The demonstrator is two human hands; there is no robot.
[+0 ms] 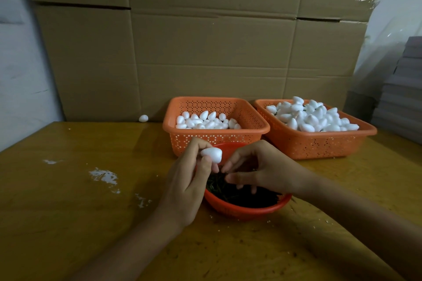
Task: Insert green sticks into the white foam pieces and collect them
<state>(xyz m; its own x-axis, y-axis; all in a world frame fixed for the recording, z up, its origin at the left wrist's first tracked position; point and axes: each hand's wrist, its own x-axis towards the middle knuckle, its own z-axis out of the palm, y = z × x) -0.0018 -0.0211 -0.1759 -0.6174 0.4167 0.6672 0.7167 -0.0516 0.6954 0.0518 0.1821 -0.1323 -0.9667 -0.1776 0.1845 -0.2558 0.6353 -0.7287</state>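
I have one white foam piece (211, 154) pinched between the thumb and fingertips of my left hand (185, 187), raised just above the near-left edge of the red bowl (246, 209). My right hand (258, 171) hangs right beside it over the bowl, fingers curled down toward the green sticks (239, 196) heaped beneath. The fingertips are blurred, so I cannot tell whether they have a stick or nothing yet.

I judge this to be the pick-a-stick step. Next I need a single stick pulled free of the tangle, its end brought to the foam and pushed in straight while my left hand steadies it.

Left of my left hand, white crumbs (104, 175) lie scattered on the table (68, 223). Just beyond my hands stands an orange basket (215, 138) with a shallow layer of foam pieces. Beyond my right hand, a second orange basket (319, 143) is heaped high with them. Far off to the left, a stray foam piece (143, 118) sits against the cardboard boxes (205, 41).
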